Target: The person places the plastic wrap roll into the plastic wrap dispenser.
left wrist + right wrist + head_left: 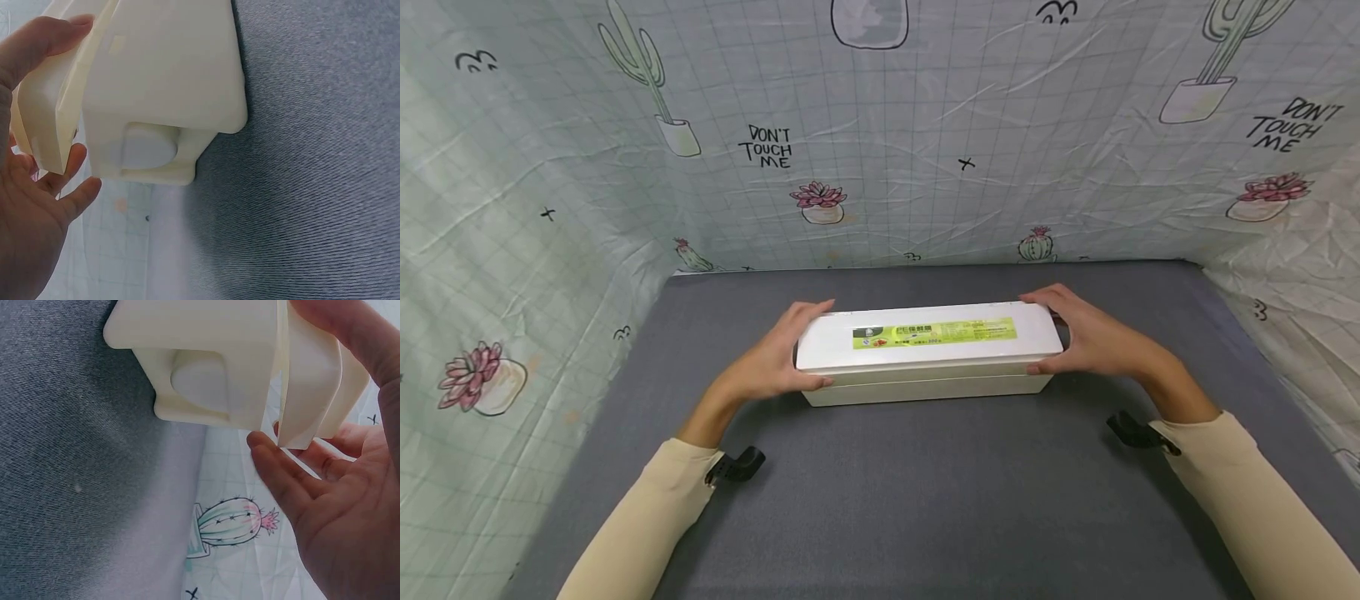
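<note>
A long white cling film box (925, 392) with a yellow-green label on its lid (823, 343) sits on the grey cloth. My left hand (775, 358) grips the lid's left end, thumb on the near side and fingers toward the far side. At the opposite end my right hand (1090, 337) holds the lid likewise. Both wrist views show a narrow gap between the lid (45, 109) and the box body (169, 62). A pale round surface (200, 381) shows in the body's end recess. The far-side fingertips are partly hidden.
Grey cloth (925, 500) covers the flat surface around the box. A pale curtain (880, 150) with cactus prints rises behind it and along both sides. A dark wrist mount (741, 465) sticks out from the left sleeve, another (1138, 432) from the right.
</note>
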A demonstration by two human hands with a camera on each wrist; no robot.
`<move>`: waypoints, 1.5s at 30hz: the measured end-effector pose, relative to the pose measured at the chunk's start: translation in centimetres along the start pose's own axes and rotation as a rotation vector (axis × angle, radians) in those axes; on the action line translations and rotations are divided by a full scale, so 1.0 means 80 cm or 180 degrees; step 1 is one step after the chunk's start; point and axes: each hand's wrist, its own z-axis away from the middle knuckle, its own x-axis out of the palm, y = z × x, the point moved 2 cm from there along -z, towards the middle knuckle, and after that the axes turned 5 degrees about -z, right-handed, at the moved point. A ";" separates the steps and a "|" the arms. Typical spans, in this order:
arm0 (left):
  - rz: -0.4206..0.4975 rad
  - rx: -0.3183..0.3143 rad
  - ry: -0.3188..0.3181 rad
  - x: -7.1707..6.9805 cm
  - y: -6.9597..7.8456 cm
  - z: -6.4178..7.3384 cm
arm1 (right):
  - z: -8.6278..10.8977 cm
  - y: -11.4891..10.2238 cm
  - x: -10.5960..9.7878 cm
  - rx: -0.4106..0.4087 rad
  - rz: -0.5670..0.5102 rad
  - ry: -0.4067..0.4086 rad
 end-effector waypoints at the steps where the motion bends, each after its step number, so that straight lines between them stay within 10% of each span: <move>1: 0.0002 -0.0002 -0.0013 0.001 -0.001 0.001 | 0.001 0.000 0.000 -0.0009 0.0020 -0.0004; 45: -0.0458 0.0120 0.0052 0.024 -0.004 0.022 | 0.023 -0.003 0.021 -0.0087 0.0087 -0.0064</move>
